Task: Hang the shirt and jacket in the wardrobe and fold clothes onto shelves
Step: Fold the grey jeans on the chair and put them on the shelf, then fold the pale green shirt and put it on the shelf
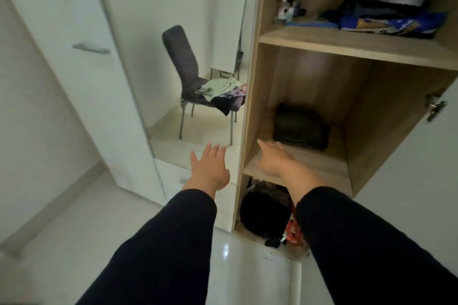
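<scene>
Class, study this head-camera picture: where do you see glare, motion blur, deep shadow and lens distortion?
Head view: glare spot on the glossy floor; both hands, left hand and right hand, smeared by motion blur; the bottom compartment lies in deep shadow, its contents hard to tell; wide-angle distortion tilts the wardrobe door and shelves.

Home bedroom. Open light-wood wardrobe (262, 62) with shelves holding a folded dark garment (301, 127) and blue printed clothes (391, 23); left, a mirror panel (188, 32) shows a dark high-backed chair (183, 67) piled with laundry (223, 93); white glossy tile floor (74, 225).
</scene>
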The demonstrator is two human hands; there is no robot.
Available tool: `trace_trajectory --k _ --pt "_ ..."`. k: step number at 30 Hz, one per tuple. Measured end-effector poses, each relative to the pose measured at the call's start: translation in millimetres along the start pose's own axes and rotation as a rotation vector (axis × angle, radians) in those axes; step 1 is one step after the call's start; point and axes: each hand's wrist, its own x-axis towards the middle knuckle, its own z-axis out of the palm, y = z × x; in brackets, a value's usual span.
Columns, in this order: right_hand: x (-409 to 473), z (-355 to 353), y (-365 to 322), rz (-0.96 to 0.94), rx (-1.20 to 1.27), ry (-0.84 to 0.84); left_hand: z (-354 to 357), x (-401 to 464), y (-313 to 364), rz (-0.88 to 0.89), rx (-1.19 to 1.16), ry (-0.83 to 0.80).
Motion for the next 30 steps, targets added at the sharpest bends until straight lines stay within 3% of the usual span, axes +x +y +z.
trace_trajectory --k 8,15,20,25,30 --pt "-74.7 61.4 -158.7 -0.433 -0.174 -0.108 -4.0 -165.9 -142.0 -0.431 -0.038 0.047" --pt "-163.8 159.3 -313.4 -0.765 -0.331 -0.23 21.5 -328.5 -259.4 -0.821 -0.117 0.06" --pt "-239.4 238.7 -407.1 -0.958 -0.363 -0.305 45.6 -442.0 -330.7 -1.006 -0.207 0.054" --pt "-308.5 327.9 -470.8 -1.073 -0.381 -0.424 84.2 -542.1 -392.7 -1.144 -0.297 0.005" --pt "-345.7 409.7 -495.5 -1.064 -0.436 -0.544 132.7 -605.9 -432.6 -1.233 -0.43 -0.05"
